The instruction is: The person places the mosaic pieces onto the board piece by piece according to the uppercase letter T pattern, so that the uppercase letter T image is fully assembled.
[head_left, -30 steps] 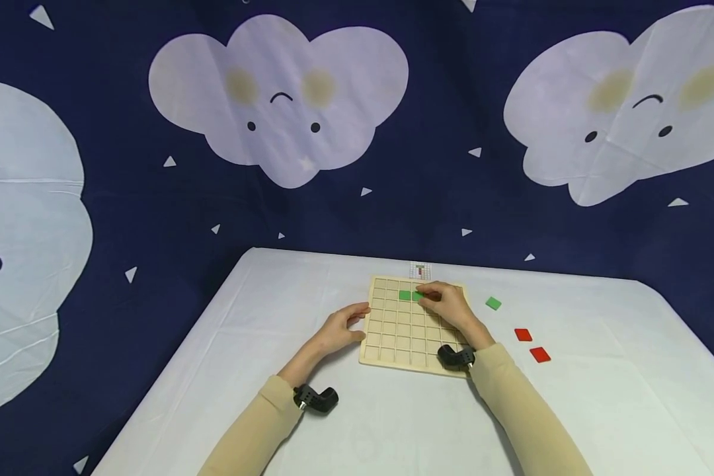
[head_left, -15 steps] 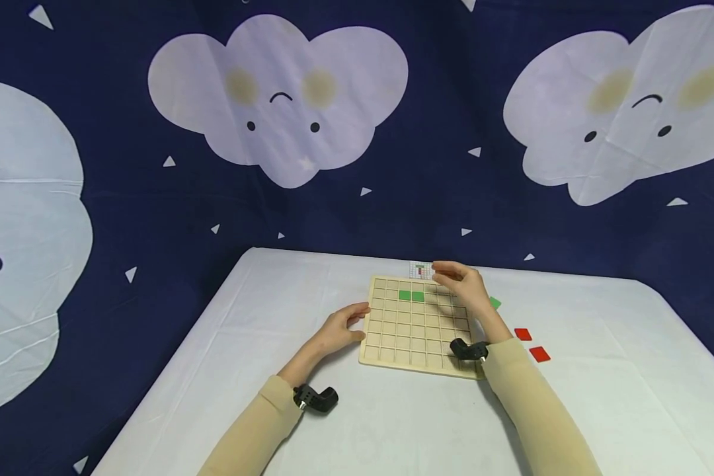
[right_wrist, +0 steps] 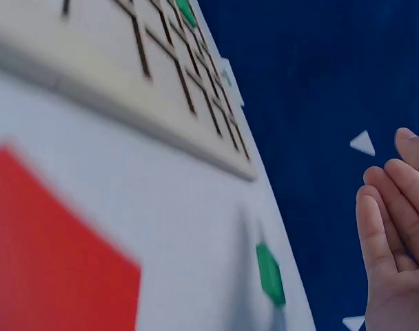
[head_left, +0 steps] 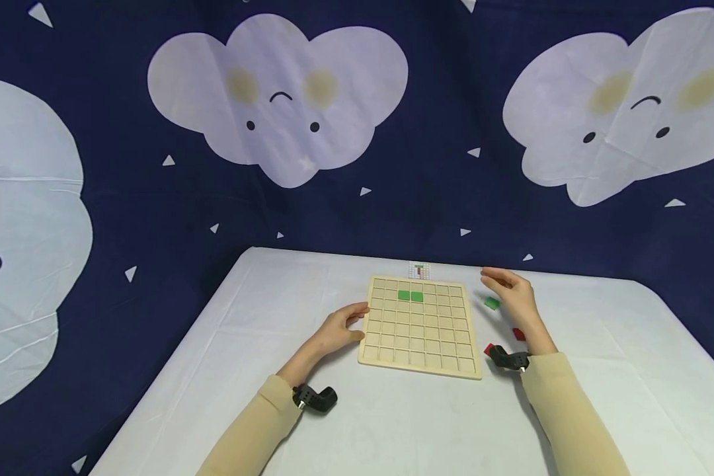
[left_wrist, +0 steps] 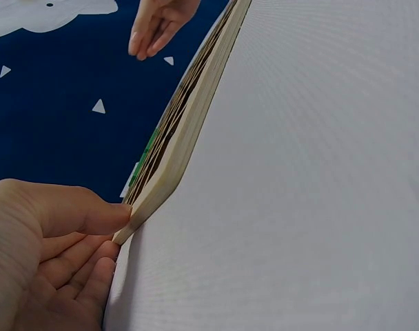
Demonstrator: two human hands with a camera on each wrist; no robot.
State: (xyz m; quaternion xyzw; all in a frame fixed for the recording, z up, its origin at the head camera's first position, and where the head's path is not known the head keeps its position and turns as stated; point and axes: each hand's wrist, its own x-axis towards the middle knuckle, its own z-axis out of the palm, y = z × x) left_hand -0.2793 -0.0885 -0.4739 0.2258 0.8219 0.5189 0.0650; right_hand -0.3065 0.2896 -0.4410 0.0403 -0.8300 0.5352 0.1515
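Note:
A light wooden grid board (head_left: 419,357) lies on the white table, with two green square tiles (head_left: 417,297) side by side in its upper rows. My left hand (head_left: 334,330) rests at the board's left edge; in the left wrist view the thumb (left_wrist: 103,214) and fingertips (left_wrist: 106,249) touch that edge. To the right of the board, my right hand (head_left: 513,297) hovers over the table with nothing in its fingers. Below its fingertips lies a loose green tile (head_left: 492,303). Two red tiles lie nearer the wrist, partly hidden; one red tile (right_wrist: 58,255) looms large in the right wrist view.
A small printed card (head_left: 419,270) with a coloured grid pattern lies behind the board. Beyond the table's back edge hangs a dark blue cloth (head_left: 333,218) with clouds and triangles. A black wrist camera (head_left: 507,358) sits on the right sleeve, another (head_left: 315,399) on the left.
My right hand has let go of the second green tile in the board, lifted, and moved right to above the loose green tile. The left hand has stayed at the board's edge.

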